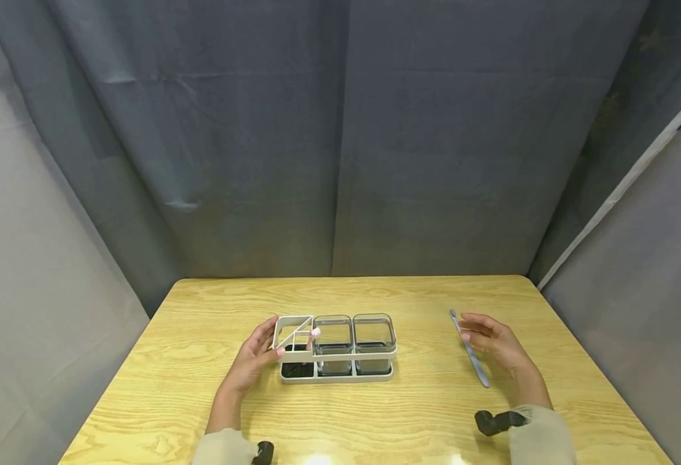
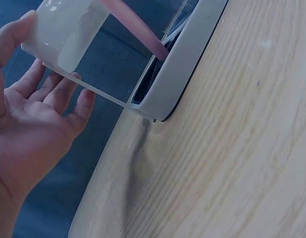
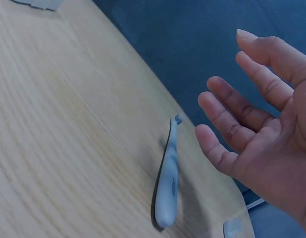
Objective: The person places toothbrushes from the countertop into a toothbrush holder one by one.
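The left hand (image 1: 254, 356) lies with relaxed, nearly straight fingers against the left end of a white rack (image 1: 336, 354), its thumb up at the top frame and its fingertips just under the thin white bar, as the left wrist view shows (image 2: 41, 106); the fingers are not curled round anything, so the hand only touches or steadies the rack rather than gripping it. A pink toothbrush (image 2: 135, 26) stands slanted in the rack's left compartment, its pale end showing through the frame in the head view (image 1: 314, 332). The right hand (image 1: 494, 345) is spread and empty, fingers extended and apart, palm turned towards a grey toothbrush (image 1: 470, 349) that lies flat on the table just beside the fingertips; in the right wrist view (image 3: 264, 134) a gap shows between the fingers and the brush (image 3: 169, 174), so they are not touching. The rack sits near the middle of the wooden table (image 1: 410, 420), and its two other compartments hold clear square cups (image 1: 353, 337) side by side. Grey curtains (image 1: 340, 142) hang behind and to either side of the table.
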The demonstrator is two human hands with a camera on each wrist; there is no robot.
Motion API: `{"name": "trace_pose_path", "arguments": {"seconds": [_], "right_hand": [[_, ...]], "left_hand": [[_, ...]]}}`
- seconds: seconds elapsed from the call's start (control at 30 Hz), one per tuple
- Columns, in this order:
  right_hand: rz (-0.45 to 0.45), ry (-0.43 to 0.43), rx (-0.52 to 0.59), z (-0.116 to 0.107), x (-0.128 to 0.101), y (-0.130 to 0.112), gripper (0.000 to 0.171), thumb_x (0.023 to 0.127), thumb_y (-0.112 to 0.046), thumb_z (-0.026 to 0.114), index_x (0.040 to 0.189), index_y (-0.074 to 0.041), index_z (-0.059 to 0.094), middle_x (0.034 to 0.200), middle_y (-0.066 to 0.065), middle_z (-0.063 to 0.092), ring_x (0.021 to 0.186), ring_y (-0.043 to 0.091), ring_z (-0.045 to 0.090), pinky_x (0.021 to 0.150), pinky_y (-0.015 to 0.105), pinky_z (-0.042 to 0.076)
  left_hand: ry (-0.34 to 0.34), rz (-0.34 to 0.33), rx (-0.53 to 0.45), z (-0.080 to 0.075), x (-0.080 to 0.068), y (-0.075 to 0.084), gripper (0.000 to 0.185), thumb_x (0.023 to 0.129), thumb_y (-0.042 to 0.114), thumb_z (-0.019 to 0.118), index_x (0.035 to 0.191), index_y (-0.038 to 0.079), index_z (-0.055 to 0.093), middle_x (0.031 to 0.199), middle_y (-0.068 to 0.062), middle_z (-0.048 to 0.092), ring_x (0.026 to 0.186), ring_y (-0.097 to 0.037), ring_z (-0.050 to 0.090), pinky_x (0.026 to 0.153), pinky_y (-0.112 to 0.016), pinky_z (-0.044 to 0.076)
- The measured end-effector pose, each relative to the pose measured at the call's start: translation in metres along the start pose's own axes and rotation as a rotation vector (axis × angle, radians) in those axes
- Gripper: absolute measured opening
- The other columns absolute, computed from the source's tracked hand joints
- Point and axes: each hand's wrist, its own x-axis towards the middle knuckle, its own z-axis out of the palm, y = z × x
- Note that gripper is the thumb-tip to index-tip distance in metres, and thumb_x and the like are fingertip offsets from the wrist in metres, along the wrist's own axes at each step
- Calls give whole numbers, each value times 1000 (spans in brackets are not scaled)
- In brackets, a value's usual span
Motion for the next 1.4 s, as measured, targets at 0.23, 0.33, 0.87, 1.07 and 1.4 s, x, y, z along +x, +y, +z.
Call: {"name": "trace_pose_path", "arguments": {"seconds": [0.23, 0.33, 0.87, 1.07, 1.4], "right_hand": [[48, 41, -9, -3, -1, 7, 43, 90, -9, 61, 132, -7, 49, 115, -5, 58, 101, 14, 59, 83, 36, 49], [98, 62, -11, -6, -1, 9, 44, 90, -11, 62, 132, -7, 48, 121, 3, 55, 105, 16, 56, 87, 42, 47], [241, 47, -53, -15, 5, 36, 64, 89, -6, 61, 138, 13, 26, 132, 34, 34, 105, 28, 53, 81, 35, 51], [220, 42, 66, -21, 4, 50, 66, 86, 1, 62, 137, 16, 23, 128, 33, 36, 96, 15, 57, 79, 28, 51], [259, 48, -67, -16, 9, 48, 72, 82, -2, 67, 138, 15, 25, 126, 34, 35, 89, 14, 57, 77, 30, 53]], "left_hand": [[10, -26, -1, 2, 0, 2, 67, 84, -6, 60, 143, 1, 28, 149, -17, 23, 136, -30, 19, 105, -28, 25], [8, -29, 2, 3, 1, 3, 68, 84, -6, 60, 144, 2, 28, 149, -17, 23, 136, -30, 18, 104, -26, 25], [10, -10, -2, 2, 2, 3, 68, 84, -9, 58, 143, -1, 27, 149, -19, 22, 136, -31, 18, 108, -34, 19], [18, -11, -1, 1, 1, 1, 69, 83, -7, 60, 143, 1, 28, 149, -19, 23, 136, -32, 19, 106, -28, 23], [20, -7, -9, 0, -1, 0, 69, 83, -7, 60, 143, -1, 28, 148, -20, 24, 135, -34, 19, 103, -22, 27]]}}
